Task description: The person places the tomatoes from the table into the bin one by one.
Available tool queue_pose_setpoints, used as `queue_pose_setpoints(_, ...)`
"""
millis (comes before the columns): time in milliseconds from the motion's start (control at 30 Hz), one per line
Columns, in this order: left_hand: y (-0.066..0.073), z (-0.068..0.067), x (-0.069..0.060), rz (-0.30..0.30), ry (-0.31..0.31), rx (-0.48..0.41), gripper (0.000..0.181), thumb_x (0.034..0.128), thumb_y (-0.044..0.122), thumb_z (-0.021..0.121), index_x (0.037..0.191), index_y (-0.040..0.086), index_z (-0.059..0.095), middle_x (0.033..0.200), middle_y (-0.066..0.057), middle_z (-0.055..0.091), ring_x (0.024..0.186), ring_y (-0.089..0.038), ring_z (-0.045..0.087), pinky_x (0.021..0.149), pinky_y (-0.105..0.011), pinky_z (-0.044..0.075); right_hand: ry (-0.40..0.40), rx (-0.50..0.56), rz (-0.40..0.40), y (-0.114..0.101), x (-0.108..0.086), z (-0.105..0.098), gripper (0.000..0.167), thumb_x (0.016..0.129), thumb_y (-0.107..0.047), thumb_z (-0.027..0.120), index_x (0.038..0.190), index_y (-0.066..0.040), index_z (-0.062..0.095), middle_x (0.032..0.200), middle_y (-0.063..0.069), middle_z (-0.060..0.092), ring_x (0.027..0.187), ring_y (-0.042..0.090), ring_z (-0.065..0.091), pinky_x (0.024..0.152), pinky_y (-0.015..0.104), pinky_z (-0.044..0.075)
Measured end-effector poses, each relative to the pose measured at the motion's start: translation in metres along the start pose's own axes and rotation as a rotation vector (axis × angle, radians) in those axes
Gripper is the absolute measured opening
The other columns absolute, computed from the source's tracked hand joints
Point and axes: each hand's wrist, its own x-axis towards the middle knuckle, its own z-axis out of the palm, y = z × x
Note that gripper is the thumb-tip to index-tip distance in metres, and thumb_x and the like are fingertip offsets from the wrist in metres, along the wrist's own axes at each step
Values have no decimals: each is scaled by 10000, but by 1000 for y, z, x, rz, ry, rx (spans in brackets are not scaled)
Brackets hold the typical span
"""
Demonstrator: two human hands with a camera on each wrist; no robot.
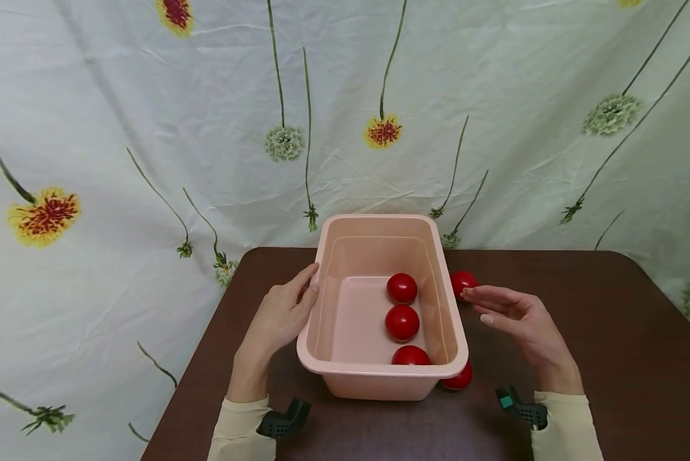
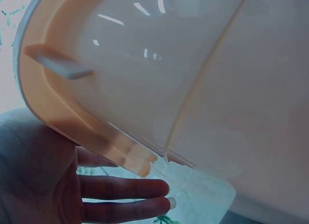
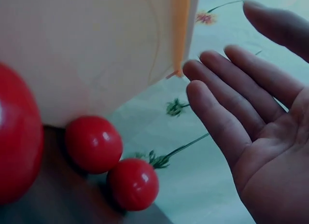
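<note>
Left hand [image 1: 280, 314] is resting straight fingers on the pink bin's [image 1: 374, 387] left rim. Right hand [image 1: 525, 325] is holding nothing, fingers extended beside the far loose ball [image 1: 462, 282]. Three red balls [image 1: 402, 323] are sitting inside along the bin's right side. Main risk: far loose ball is lying near the table's [image 1: 621, 384] far edge; a fingertip nudge could be sending it over. Near loose ball [image 1: 459, 378] is sitting under the bin's near right corner; shoving the bin right could be rolling it. Most room is lying toward the table's right edge.
</note>
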Motion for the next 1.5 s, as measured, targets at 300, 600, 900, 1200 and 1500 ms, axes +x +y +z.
queue_pose_setpoints(300,1,0,-1,1,-8,3,482,1017,350,446,1478,206,437,1176,-102,697,989,-242,685,830,-460,529,-63,33,63,19,-3,-7,455,904,81,576,1349,85,484,1254,-47,676,1159,132,648,919,264,520)
queue_pose_setpoints(600,2,0,-1,11,-6,-3,477,1020,343,444,1477,206,437,1107,-86,713,931,-215,689,801,-436,532,-252,112,147,43,-4,-12,541,884,90,580,1407,45,452,1309,-92,634,1179,113,633,940,285,512)
queue_pose_setpoints(900,2,-1,-2,10,-2,4,479,1018,345,443,1476,206,439,1118,-83,713,948,-225,690,808,-446,533,-369,190,254,60,-3,-11,568,858,73,626,1375,-149,551,1303,-123,627,1172,102,633,915,292,522)
queue_pose_setpoints(1200,1,-1,-1,12,2,-5,479,1018,343,448,1477,205,438,1131,-92,710,952,-231,690,808,-447,533,-454,138,344,66,-2,-8,584,841,32,672,1392,26,480,1260,-52,664,1124,147,666,906,303,530)
queue_pose_setpoints(1500,-2,0,-1,34,15,6,474,1020,349,452,1470,201,450,1198,-110,690,1009,-270,686,843,-482,526,-480,110,400,68,-2,-2,541,812,23,709,1324,21,536,1155,24,715,1009,186,710,875,318,551)
